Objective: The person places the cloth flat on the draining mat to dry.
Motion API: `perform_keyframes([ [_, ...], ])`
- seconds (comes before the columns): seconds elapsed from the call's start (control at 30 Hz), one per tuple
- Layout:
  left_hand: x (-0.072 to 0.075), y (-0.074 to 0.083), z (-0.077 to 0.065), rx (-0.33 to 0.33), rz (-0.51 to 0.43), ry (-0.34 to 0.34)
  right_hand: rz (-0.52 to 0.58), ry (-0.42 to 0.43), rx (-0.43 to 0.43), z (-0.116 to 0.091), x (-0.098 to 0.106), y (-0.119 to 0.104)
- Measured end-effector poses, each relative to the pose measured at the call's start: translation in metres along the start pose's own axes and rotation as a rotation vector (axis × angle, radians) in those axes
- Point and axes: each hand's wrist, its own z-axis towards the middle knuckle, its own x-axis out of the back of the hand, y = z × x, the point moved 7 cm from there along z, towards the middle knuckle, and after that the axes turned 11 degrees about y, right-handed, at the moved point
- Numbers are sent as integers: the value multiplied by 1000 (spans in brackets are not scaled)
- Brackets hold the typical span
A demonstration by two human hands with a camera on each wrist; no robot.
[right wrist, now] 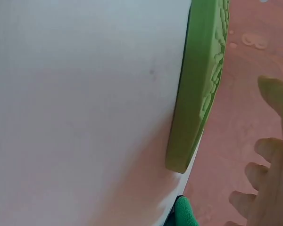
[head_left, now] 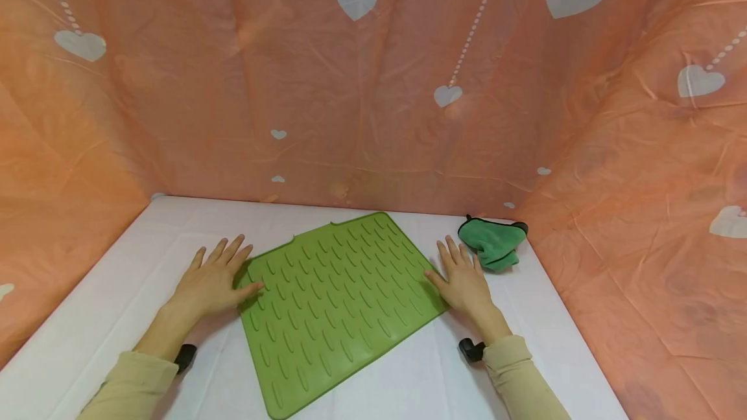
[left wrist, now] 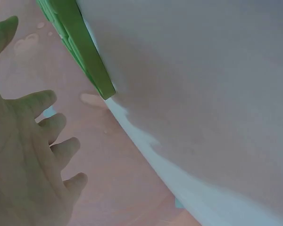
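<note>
Ridged green mat (head_left: 344,306) is being flanked by left hand (head_left: 204,285) and right hand (head_left: 465,284), fingers spread. Green cloth (head_left: 495,243) is being borne by surface (head_left: 408,381).

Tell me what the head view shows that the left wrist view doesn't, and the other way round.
Only the head view shows the right hand and the green cloth. Only the left wrist view shows the palm side of the left hand and a close, side-on look at the green mat. Both show that hand, the mat, the white tabletop and the orange backdrop.

Ridged green mat (head_left: 343,308), flat, askew
</note>
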Motion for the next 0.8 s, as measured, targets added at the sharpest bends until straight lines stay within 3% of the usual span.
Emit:
perform_keyframes([
  [0.5, 2, -3, -7, -39, 37, -14, 3, 87, -32, 7, 17, 22],
  [0.8, 1, -4, -19, -67, 12, -30, -43, 56, -41, 12, 21, 49],
])
